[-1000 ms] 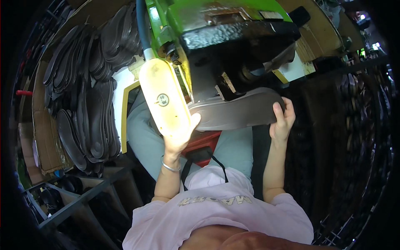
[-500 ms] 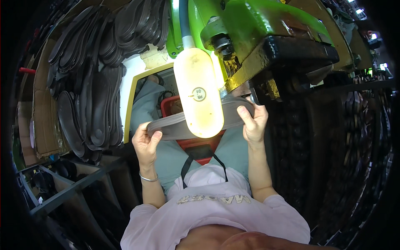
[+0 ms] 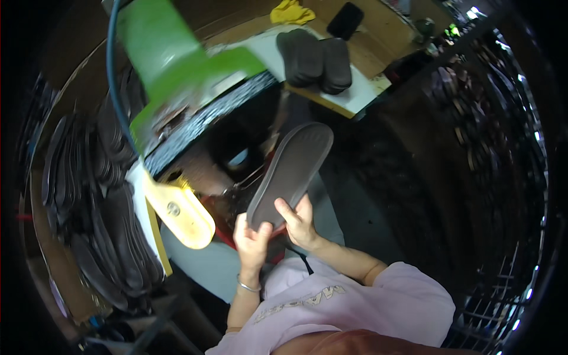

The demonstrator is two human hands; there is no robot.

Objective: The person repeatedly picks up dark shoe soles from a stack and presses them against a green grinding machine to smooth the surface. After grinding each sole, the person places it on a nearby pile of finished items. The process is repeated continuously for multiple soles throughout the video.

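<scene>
A dark brown-grey shoe sole [image 3: 291,167] is held in front of my body, its far end tilted up to the right. My left hand [image 3: 252,241] grips its near end, thumb on the upper face. My right hand [image 3: 299,222] pinches the right edge close by, also with the thumb on top. Just beyond the sole stands a green machine [image 3: 171,65] with a dark opening beneath its head. A pale yellow oval lamp [image 3: 183,218] on a blue cable hangs to the left of my left hand.
Several similar soles [image 3: 97,236] lie heaped at the left beside a cardboard wall. Two stacks of soles [image 3: 300,57] stand on a white board [image 3: 361,83] at the far right, near a yellow cloth [image 3: 291,12]. Racks [image 3: 473,118] of dark items line the right side.
My view has swung to the right. The sole, held stretched crosswise between both hands, is now turned lengthwise with its face showing. My right hand has come in close to my left.
</scene>
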